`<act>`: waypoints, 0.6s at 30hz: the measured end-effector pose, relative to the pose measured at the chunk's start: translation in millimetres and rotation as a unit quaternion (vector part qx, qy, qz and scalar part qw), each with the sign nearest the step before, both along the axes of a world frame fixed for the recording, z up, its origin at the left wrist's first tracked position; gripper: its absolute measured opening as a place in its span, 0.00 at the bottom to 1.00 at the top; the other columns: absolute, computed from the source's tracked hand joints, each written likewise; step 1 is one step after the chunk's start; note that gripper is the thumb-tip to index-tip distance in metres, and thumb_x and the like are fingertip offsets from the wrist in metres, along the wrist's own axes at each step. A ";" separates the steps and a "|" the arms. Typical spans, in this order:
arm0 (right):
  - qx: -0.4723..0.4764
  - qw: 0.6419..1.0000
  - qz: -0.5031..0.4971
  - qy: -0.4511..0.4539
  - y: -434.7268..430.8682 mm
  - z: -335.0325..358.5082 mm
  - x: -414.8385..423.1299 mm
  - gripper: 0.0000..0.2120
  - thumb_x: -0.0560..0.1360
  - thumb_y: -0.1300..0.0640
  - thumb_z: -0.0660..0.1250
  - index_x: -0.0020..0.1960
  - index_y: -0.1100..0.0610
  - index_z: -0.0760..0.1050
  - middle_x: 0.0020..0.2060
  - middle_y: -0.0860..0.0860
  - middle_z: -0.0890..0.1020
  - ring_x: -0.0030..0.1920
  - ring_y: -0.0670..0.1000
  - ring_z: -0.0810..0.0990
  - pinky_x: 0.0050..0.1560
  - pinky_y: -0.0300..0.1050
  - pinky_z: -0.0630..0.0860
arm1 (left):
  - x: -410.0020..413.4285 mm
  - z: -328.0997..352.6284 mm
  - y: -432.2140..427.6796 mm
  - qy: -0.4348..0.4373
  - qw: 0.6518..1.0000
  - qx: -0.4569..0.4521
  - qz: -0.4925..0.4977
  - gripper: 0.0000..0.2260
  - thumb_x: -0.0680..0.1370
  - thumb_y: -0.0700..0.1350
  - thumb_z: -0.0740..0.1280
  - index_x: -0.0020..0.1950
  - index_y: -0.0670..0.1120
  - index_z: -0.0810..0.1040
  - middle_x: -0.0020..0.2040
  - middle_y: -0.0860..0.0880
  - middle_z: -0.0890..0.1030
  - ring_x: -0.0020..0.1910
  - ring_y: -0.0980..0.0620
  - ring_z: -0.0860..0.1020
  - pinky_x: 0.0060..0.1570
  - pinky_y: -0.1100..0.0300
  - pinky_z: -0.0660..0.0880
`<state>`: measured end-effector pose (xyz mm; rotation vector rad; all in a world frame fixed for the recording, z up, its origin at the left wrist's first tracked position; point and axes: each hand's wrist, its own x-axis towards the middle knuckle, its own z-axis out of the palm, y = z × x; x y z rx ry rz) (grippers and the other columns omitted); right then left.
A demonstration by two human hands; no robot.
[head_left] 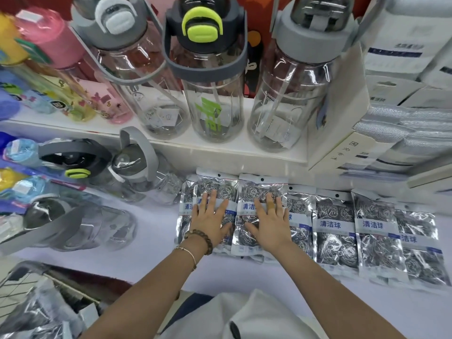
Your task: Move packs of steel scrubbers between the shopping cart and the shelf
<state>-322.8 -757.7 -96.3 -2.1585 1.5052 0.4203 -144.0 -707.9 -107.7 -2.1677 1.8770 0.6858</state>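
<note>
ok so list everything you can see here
scrubber packs: at least seven, silver with blue labels, row on the shelf
big bottles: three, clear with grey or black lids, upright on the ledge
lying bottles: about three, clear with grey handles, shelf left
small bottles: several, pink and yellow, upper left
boxes: several, white, upper right
cloths: one stack, grey, right
cart: one, wire, lower left
bags: some, silvery, blurred, in the cart
left hand: flat on a pack, bracelets on wrist
right hand: flat on the next pack
</note>
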 end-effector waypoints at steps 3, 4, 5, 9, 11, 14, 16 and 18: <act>-0.024 1.000 0.008 -0.012 2.0 7.8 -0.7 0.35 0.79 0.41 0.55 0.78 0.50 0.42 0.77 0.57 0.43 0.76 0.60 0.37 0.74 0.61 0.40 | -1.2 11.9 4.4 0.018 0.998 -0.034 0.044 0.28 0.79 0.57 0.54 0.76 0.51 0.50 0.76 0.47 0.42 0.75 0.47 0.42 0.72 0.47 0.42; -0.037 0.999 0.017 -0.017 3.5 10.3 -1.5 0.34 0.79 0.43 0.56 0.78 0.51 0.43 0.77 0.56 0.44 0.76 0.59 0.39 0.74 0.60 0.40 | -1.1 14.9 7.4 0.022 0.996 -0.051 0.063 0.27 0.79 0.55 0.55 0.75 0.51 0.53 0.77 0.47 0.46 0.75 0.48 0.46 0.72 0.47 0.43; -0.050 0.998 0.027 -0.027 4.5 12.7 -1.9 0.33 0.79 0.45 0.57 0.78 0.51 0.45 0.77 0.56 0.46 0.76 0.57 0.40 0.75 0.59 0.40 | -0.5 17.9 11.1 0.029 0.993 -0.071 0.084 0.26 0.78 0.54 0.57 0.75 0.50 0.55 0.76 0.47 0.51 0.75 0.48 0.51 0.73 0.47 0.44; -0.076 0.990 0.064 -0.096 9.2 22.3 1.9 0.29 0.79 0.50 0.57 0.77 0.52 0.51 0.77 0.55 0.52 0.77 0.54 0.49 0.74 0.52 0.42 | 4.5 31.0 33.1 0.062 0.975 -0.130 0.168 0.24 0.76 0.49 0.61 0.71 0.52 0.62 0.73 0.49 0.61 0.72 0.50 0.59 0.73 0.50 0.47; -0.075 0.985 0.068 -0.138 11.6 25.6 8.4 0.28 0.79 0.51 0.59 0.76 0.53 0.55 0.76 0.54 0.58 0.76 0.54 0.55 0.74 0.52 0.47 | 6.5 35.3 48.2 0.076 0.965 -0.143 0.206 0.23 0.76 0.49 0.62 0.71 0.51 0.64 0.72 0.49 0.62 0.71 0.50 0.61 0.72 0.50 0.49; -0.059 0.978 0.075 -0.188 15.9 29.0 22.1 0.26 0.78 0.52 0.61 0.74 0.54 0.61 0.74 0.54 0.63 0.74 0.56 0.59 0.74 0.52 0.55 | 9.8 41.4 75.2 0.089 0.942 -0.186 0.263 0.21 0.76 0.48 0.63 0.69 0.50 0.67 0.70 0.48 0.66 0.68 0.49 0.66 0.70 0.49 0.55; -0.042 0.972 0.094 -0.211 20.9 32.1 33.5 0.26 0.78 0.53 0.62 0.74 0.55 0.62 0.74 0.55 0.63 0.74 0.56 0.60 0.73 0.52 0.57 | 12.8 45.8 95.1 0.087 0.931 -0.199 0.295 0.20 0.76 0.46 0.64 0.68 0.48 0.69 0.68 0.47 0.68 0.66 0.48 0.67 0.68 0.51 0.58; -0.026 0.964 0.128 -0.232 27.4 35.6 46.4 0.26 0.77 0.54 0.64 0.73 0.55 0.64 0.73 0.56 0.63 0.73 0.57 0.60 0.72 0.52 0.58 | 16.0 50.0 116.0 0.076 0.920 -0.203 0.328 0.21 0.75 0.45 0.65 0.68 0.46 0.69 0.68 0.46 0.68 0.66 0.47 0.68 0.67 0.51 0.60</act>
